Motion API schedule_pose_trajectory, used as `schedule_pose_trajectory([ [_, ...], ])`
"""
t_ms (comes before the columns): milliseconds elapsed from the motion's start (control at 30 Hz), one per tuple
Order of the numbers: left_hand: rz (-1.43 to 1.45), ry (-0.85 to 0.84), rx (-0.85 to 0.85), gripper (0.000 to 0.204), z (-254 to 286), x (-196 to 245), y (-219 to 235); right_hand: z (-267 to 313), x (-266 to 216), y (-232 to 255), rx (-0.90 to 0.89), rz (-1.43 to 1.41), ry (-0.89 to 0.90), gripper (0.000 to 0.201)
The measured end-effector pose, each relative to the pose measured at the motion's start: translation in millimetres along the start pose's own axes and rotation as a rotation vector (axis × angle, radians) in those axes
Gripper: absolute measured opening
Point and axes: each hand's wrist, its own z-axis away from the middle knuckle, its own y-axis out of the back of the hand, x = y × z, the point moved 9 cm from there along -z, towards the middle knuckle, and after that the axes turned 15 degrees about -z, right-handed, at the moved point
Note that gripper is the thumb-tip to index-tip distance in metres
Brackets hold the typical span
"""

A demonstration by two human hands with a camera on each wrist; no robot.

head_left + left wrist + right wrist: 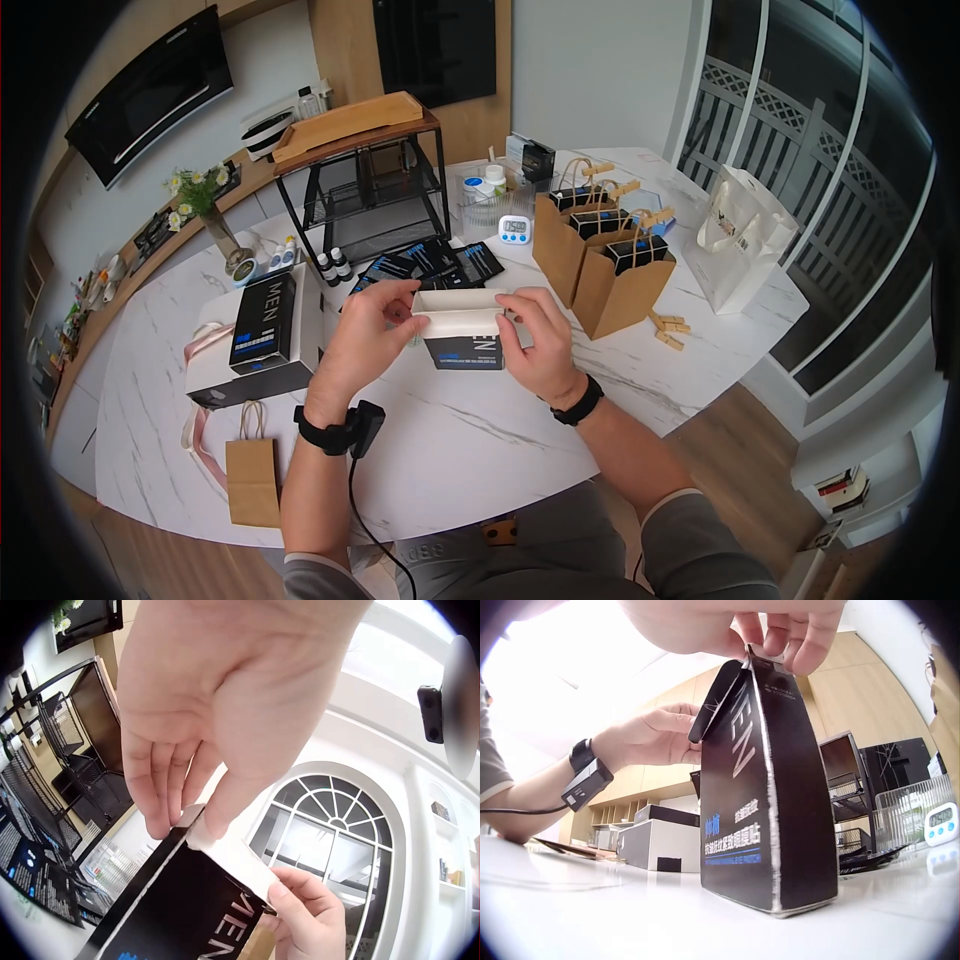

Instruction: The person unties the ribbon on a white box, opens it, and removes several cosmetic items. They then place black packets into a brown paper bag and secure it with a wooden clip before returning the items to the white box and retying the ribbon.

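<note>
A black carton (739, 802) with MEN lettering stands upright on the marble-look table, its top open and white inside. My left hand (368, 335) pinches the top edge at its left end between thumb and fingers; in the left wrist view the thumb lies on the white flap (244, 866). My right hand (538, 340) holds the opposite end, thumb in front and fingers behind the rim. In the right wrist view the front flap leans outward over the carton's face. Black sachets (430, 262) with blue print lie spread just behind the carton.
To the left, a black MEN box (263, 320) lies on a larger white-and-black box (210, 378), near a small kraft bag (252, 482). Kraft bags (625, 290) holding black boxes, clothespins (670, 328) and a white bag (745, 240) stand right. Behind are a timer (515, 231) and mesh rack (375, 190).
</note>
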Motion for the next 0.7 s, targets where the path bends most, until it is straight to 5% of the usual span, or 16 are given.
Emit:
schedule_pose_trajectory([
  [400, 0.182, -0.085, -0.309, 0.042, 10.1, 20.2, -21.1, 1.3, 14.1, 4.2, 0.061, 0.076, -0.087, 0.026],
  [700, 0.048, -0.351, -0.389, 0.072, 22.9, 63.3, -30.5, 3.0, 14.1, -1.1, -0.004, 0.051, -0.087, 0.026],
])
